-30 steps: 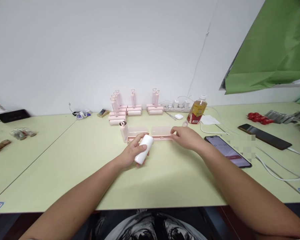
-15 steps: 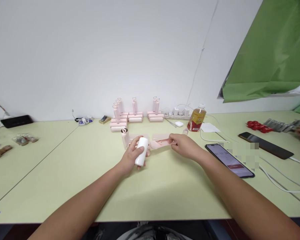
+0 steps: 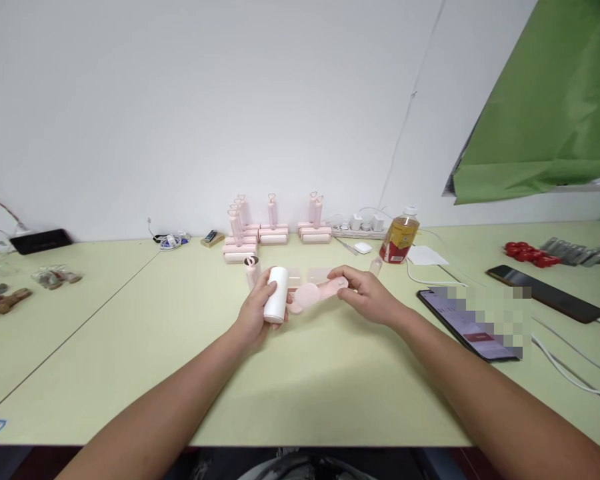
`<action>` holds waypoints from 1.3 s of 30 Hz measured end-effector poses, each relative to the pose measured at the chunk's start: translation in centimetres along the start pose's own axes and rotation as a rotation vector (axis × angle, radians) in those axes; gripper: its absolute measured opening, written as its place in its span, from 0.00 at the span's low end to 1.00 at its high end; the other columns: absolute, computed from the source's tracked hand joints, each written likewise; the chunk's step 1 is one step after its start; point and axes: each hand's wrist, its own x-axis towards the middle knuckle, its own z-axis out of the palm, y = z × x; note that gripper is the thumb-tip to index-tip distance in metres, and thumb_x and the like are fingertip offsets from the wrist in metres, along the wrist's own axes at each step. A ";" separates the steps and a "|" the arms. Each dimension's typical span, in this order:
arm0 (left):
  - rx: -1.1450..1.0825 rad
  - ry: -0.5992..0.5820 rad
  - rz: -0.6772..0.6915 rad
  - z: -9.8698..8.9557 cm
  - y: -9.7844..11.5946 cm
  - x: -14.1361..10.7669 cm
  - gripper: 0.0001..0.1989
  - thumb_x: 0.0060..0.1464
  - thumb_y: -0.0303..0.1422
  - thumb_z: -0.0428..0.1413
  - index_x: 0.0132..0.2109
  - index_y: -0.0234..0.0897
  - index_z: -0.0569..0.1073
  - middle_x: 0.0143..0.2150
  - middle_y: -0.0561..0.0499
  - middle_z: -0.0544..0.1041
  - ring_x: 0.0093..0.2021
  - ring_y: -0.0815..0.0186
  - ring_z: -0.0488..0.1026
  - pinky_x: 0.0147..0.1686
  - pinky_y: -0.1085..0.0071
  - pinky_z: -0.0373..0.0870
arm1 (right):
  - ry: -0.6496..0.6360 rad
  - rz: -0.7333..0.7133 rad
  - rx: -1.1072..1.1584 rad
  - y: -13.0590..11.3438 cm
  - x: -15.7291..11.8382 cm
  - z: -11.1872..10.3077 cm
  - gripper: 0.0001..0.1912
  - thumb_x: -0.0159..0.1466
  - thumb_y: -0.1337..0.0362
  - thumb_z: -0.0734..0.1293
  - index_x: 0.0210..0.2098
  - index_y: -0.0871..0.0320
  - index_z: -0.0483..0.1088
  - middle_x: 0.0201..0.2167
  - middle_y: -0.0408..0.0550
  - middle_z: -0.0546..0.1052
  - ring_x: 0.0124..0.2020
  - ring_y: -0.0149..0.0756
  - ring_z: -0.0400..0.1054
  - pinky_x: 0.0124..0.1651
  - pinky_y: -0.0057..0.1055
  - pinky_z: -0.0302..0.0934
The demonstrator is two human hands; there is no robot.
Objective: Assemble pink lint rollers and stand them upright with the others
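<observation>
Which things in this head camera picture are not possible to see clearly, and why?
- Phone screen, head view: blurred out, nothing readable.
- Left hand palm: hidden behind the white roll it holds.
- Pink handle piece: its far end is covered by the right hand.
- Bottle label: too small to read.
- White cable: cut off by the right edge.

On my pale green worktop point(image 3: 330, 373) a row of pink rollers point(image 3: 273, 230) stands by the white wall point(image 3: 180, 100), with a bottle of yellow drink point(image 3: 399, 237) near them. Two phones point(image 3: 473, 327) point(image 3: 545, 292) lie flat on my right side, and white cables point(image 3: 570, 377) run past them. A green sheet point(image 3: 555, 107) hangs up high, and red bits point(image 3: 527, 253) sit far off.
</observation>
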 end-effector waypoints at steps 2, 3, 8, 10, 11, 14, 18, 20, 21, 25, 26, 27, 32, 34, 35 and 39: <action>-0.014 0.010 -0.002 0.0 -0.1 0.1 0.31 0.59 0.42 0.53 0.66 0.45 0.54 0.31 0.50 0.74 0.20 0.67 0.70 0.11 0.78 0.57 | -0.025 0.006 -0.008 -0.1 -0.1 0.3 0.13 0.58 0.68 0.59 0.41 0.56 0.70 0.28 0.40 0.71 0.28 0.32 0.62 0.31 0.28 0.53; -0.018 0.017 -0.008 0.0 -0.2 0.1 0.31 0.59 0.42 0.53 0.66 0.45 0.53 0.31 0.50 0.74 0.20 0.67 0.70 0.11 0.78 0.57 | -0.042 0.005 -0.024 -0.2 -0.1 0.5 0.12 0.58 0.68 0.59 0.39 0.56 0.70 0.26 0.40 0.70 0.27 0.31 0.61 0.31 0.28 0.53; -0.023 0.034 -0.028 0.1 -0.4 0.1 0.31 0.59 0.43 0.53 0.66 0.45 0.53 0.31 0.50 0.74 0.20 0.67 0.70 0.12 0.78 0.58 | -0.140 -0.041 -0.098 -0.6 -0.4 1.4 0.14 0.59 0.69 0.58 0.39 0.57 0.73 0.22 0.39 0.69 0.24 0.30 0.61 0.29 0.27 0.52; -0.013 0.034 -0.032 0.2 -0.4 0.1 0.31 0.59 0.43 0.53 0.66 0.44 0.54 0.31 0.50 0.75 0.19 0.67 0.70 0.12 0.77 0.59 | -0.208 -0.003 -0.063 -0.8 -0.6 1.7 0.16 0.59 0.70 0.57 0.42 0.56 0.73 0.23 0.39 0.70 0.23 0.29 0.63 0.29 0.26 0.53; -0.006 0.035 -0.034 0.2 -0.4 0.0 0.31 0.59 0.43 0.53 0.66 0.43 0.54 0.31 0.50 0.75 0.20 0.67 0.70 0.12 0.77 0.59 | -0.239 0.022 -0.039 -0.9 -0.7 1.9 0.17 0.59 0.70 0.57 0.43 0.56 0.73 0.23 0.39 0.70 0.22 0.29 0.63 0.28 0.26 0.54; 0.014 0.033 -0.046 0.4 -0.3 -0.1 0.32 0.58 0.43 0.53 0.66 0.43 0.53 0.31 0.50 0.75 0.20 0.67 0.70 0.12 0.78 0.59 | -0.301 0.087 0.065 -1.3 -0.8 2.5 0.15 0.57 0.71 0.58 0.39 0.56 0.73 0.21 0.38 0.68 0.22 0.29 0.62 0.27 0.25 0.53; 0.046 0.011 -0.070 0.6 -0.4 -0.2 0.34 0.58 0.44 0.53 0.67 0.43 0.52 0.33 0.49 0.75 0.20 0.67 0.71 0.12 0.78 0.59 | -0.323 0.229 0.302 -1.9 -0.8 3.0 0.08 0.57 0.67 0.63 0.37 0.57 0.70 0.17 0.34 0.63 0.17 0.26 0.57 0.21 0.23 0.49; 0.067 -0.005 -0.069 0.6 -0.5 -0.3 0.33 0.57 0.43 0.53 0.67 0.43 0.52 0.34 0.48 0.76 0.20 0.67 0.71 0.12 0.78 0.59 | -0.325 0.297 0.408 -2.1 -0.7 3.0 0.07 0.59 0.62 0.65 0.35 0.57 0.68 0.15 0.33 0.62 0.15 0.26 0.56 0.18 0.22 0.48; 0.078 -0.014 -0.067 0.6 -0.5 -0.3 0.33 0.57 0.42 0.54 0.67 0.43 0.53 0.35 0.48 0.76 0.20 0.68 0.71 0.12 0.78 0.59 | -0.326 0.319 0.455 -2.1 -0.6 3.0 0.08 0.59 0.59 0.65 0.34 0.57 0.67 0.14 0.33 0.63 0.14 0.25 0.56 0.16 0.22 0.48; 0.108 -0.050 -0.063 0.6 -0.6 -0.4 0.34 0.57 0.43 0.55 0.67 0.43 0.52 0.37 0.48 0.75 0.22 0.68 0.71 0.14 0.77 0.62 | -0.307 0.348 0.614 -1.8 -0.3 3.1 0.17 0.59 0.50 0.68 0.29 0.58 0.65 0.15 0.35 0.67 0.11 0.23 0.55 0.12 0.21 0.47; 0.109 -0.054 -0.066 0.6 -0.6 -0.4 0.35 0.57 0.43 0.55 0.67 0.44 0.52 0.37 0.49 0.75 0.22 0.69 0.71 0.16 0.76 0.63 | -0.303 0.357 0.643 -1.6 -0.3 3.1 0.18 0.58 0.49 0.68 0.29 0.58 0.65 0.14 0.36 0.68 0.10 0.23 0.55 0.12 0.20 0.47; 0.108 -0.057 -0.071 0.7 -0.6 -0.5 0.36 0.57 0.43 0.55 0.68 0.44 0.51 0.37 0.49 0.75 0.23 0.69 0.71 0.17 0.76 0.65 | -0.300 0.368 0.669 -1.6 -0.2 3.2 0.19 0.58 0.48 0.69 0.29 0.58 0.66 0.13 0.35 0.67 0.10 0.23 0.55 0.12 0.20 0.47; 0.134 -0.073 -0.079 0.7 -0.6 -0.6 0.37 0.56 0.44 0.57 0.68 0.43 0.52 0.35 0.49 0.74 0.28 0.66 0.72 0.22 0.75 0.67 | -0.299 0.414 0.777 -1.6 -0.1 3.4 0.22 0.57 0.45 0.70 0.30 0.60 0.68 0.11 0.37 0.68 0.09 0.24 0.56 0.11 0.19 0.49; 0.147 -0.082 -0.080 0.7 -0.6 -0.6 0.37 0.56 0.45 0.57 0.68 0.43 0.52 0.34 0.49 0.74 0.28 0.66 0.71 0.22 0.75 0.67 | -0.291 0.424 0.822 -1.8 -0.1 3.5 0.23 0.56 0.45 0.71 0.30 0.60 0.68 0.13 0.38 0.70 0.10 0.24 0.58 0.11 0.20 0.54; 0.153 -0.085 -0.082 0.7 -0.6 -0.6 0.37 0.56 0.45 0.57 0.68 0.43 0.52 0.34 0.49 0.74 0.28 0.66 0.71 0.23 0.75 0.67 | -0.289 0.430 0.845 -1.9 -0.1 3.5 0.23 0.56 0.45 0.72 0.30 0.60 0.69 0.14 0.39 0.71 0.11 0.25 0.60 0.12 0.20 0.56; 0.185 -0.083 -0.083 0.6 -0.7 -0.6 0.36 0.57 0.45 0.57 0.68 0.44 0.53 0.36 0.48 0.75 0.28 0.66 0.71 0.24 0.74 0.67 | -0.290 0.463 0.917 -2.2 -0.1 3.5 0.22 0.56 0.47 0.73 0.32 0.61 0.70 0.18 0.42 0.74 0.15 0.25 0.65 0.15 0.21 0.64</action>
